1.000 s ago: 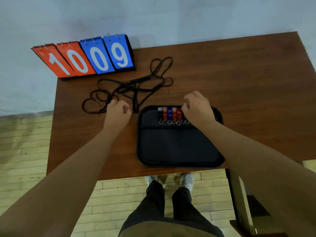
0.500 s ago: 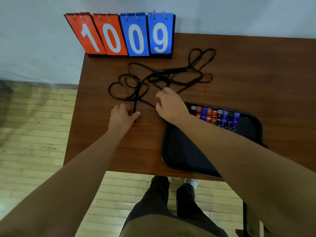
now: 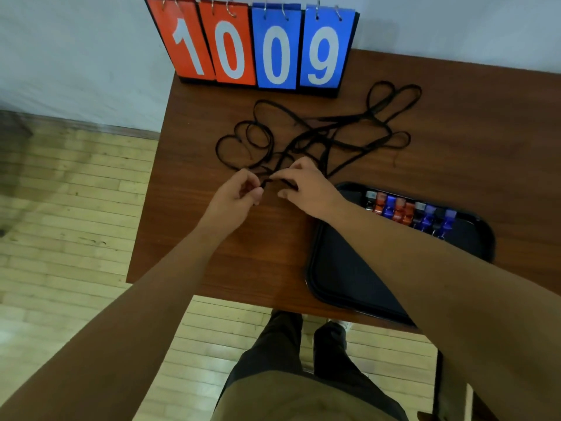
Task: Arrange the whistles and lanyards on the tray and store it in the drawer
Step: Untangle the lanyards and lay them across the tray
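A tangle of black lanyards (image 3: 318, 135) lies on the brown table in front of the scoreboard. My left hand (image 3: 235, 196) pinches the near end of one lanyard between thumb and fingers. My right hand (image 3: 306, 189) pinches the same lanyard strand just to the right, fingertips nearly touching the left hand's. A black tray (image 3: 340, 278) sits at the table's front right. Several red, blue and black whistles (image 3: 409, 211) stand in a row along its far edge. My right forearm crosses over the tray and hides part of it.
A flip scoreboard (image 3: 258, 47) reading 1009 stands at the table's back left against the wall. The table's left edge (image 3: 145, 208) drops to a wooden floor. My legs and shoes show below the front edge.
My right hand left the whistles on the tray and moved left to the lanyards. Both hands closed on a lanyard end. The view shifted left and nearer.
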The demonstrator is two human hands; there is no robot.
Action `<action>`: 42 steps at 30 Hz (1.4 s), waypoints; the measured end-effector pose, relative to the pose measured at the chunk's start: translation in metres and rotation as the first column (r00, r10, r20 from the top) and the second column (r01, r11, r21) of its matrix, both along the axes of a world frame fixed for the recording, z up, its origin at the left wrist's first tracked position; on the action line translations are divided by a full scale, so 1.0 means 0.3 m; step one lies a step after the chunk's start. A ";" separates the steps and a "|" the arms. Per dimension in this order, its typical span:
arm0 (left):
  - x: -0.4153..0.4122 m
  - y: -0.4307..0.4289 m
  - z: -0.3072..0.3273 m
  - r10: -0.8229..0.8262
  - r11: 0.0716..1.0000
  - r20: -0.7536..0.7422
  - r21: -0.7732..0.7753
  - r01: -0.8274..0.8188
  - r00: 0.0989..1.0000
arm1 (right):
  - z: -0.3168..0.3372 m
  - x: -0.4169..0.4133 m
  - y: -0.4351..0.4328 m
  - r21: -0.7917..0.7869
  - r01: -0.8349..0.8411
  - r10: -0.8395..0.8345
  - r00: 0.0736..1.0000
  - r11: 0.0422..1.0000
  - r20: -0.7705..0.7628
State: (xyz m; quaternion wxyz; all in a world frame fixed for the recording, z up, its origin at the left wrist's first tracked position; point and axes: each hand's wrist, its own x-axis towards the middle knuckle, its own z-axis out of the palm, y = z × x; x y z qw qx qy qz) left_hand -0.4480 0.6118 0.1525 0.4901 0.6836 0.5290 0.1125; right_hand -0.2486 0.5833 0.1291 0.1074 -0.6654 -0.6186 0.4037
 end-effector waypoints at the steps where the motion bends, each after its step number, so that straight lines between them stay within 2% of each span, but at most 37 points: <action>1: -0.006 0.013 0.020 -0.004 1.000 0.044 -0.022 0.005 0.999 | 0.018 0.003 0.004 0.012 0.000 0.001 0.999 1.000 -0.033; 6: 0.022 0.076 0.164 0.001 0.990 0.291 -0.135 0.040 0.957 | 0.130 0.008 0.030 0.022 0.041 -0.036 0.974 0.999 -0.226; 9: 0.062 0.114 0.258 0.006 0.989 0.313 -0.141 0.040 0.950 | 0.190 0.039 0.025 0.025 0.106 -0.096 0.963 0.994 -0.252; 11: 0.074 0.138 0.298 0.076 0.990 0.311 -0.136 -0.035 0.947 | 0.231 0.084 0.017 0.019 0.147 -0.139 0.967 0.989 -0.212; 14: 0.089 0.157 0.335 0.274 0.957 0.403 -0.203 -0.207 0.873 | 0.295 0.165 0.001 0.026 0.227 -0.223 0.968 0.974 -0.118; 18: 0.131 0.166 0.370 0.491 0.870 0.302 -0.208 -0.447 0.817 | 0.370 0.245 -0.029 0.076 0.309 -0.304 0.951 0.948 -0.063; 22: 0.167 0.164 0.404 0.587 0.809 0.286 -0.235 -0.539 0.757 | 0.491 0.290 -0.053 0.166 0.386 -0.371 0.921 0.907 -0.118; 25: 0.203 0.140 0.437 0.560 0.828 0.398 -0.275 -0.488 0.727 | 0.593 0.296 -0.061 0.161 0.446 -0.407 0.885 0.880 -0.226; 27: 0.243 0.126 0.459 0.584 0.807 0.545 -0.469 -0.359 0.602 | 0.647 0.291 -0.061 0.102 0.503 -0.446 0.830 0.858 -0.335; 28: 0.264 0.120 0.472 0.618 0.774 0.587 -0.570 -0.275 0.523 | 0.674 0.286 -0.062 0.053 0.539 -0.473 0.779 0.841 -0.412; 29: 0.286 0.107 0.488 0.630 0.755 0.607 -0.625 -0.198 0.484 | 0.696 0.282 -0.062 0.004 0.571 -0.498 0.719 0.821 -0.485; 30: 0.311 0.096 0.494 0.602 0.764 0.621 -0.632 -0.134 0.502 | 0.716 0.279 -0.063 -0.040 0.597 -0.517 0.657 0.801 -0.548; 31: 0.337 0.079 0.505 0.525 0.800 0.630 -0.595 -0.080 0.572 | 0.733 0.276 -0.062 -0.082 0.621 -0.537 0.594 0.779 -0.599; 33: 0.375 0.028 0.525 0.271 0.885 0.610 -0.462 0.057 0.745 | 0.765 0.278 -0.066 -0.187 0.647 -0.570 0.452 0.739 -0.687; 35: 0.396 -0.007 0.520 0.021 0.931 0.556 -0.314 0.187 0.831 | 0.775 0.297 -0.071 -0.252 0.659 -0.590 0.356 0.708 -0.725; 37: 0.402 -0.012 0.509 -0.070 0.968 0.455 -0.184 0.170 0.888 | 0.770 0.331 -0.085 -0.223 0.697 -0.618 0.385 0.682 -0.686; 40: 0.385 0.002 0.513 -0.022 0.999 0.282 -0.034 0.033 0.959 | 0.745 0.391 -0.122 -0.091 0.781 -0.690 0.482 0.618 -0.540; 42: 0.366 0.009 0.532 0.005 0.998 0.161 0.062 -0.015 0.987 | 0.715 0.423 -0.150 -0.069 0.827 -0.749 0.465 0.558 -0.472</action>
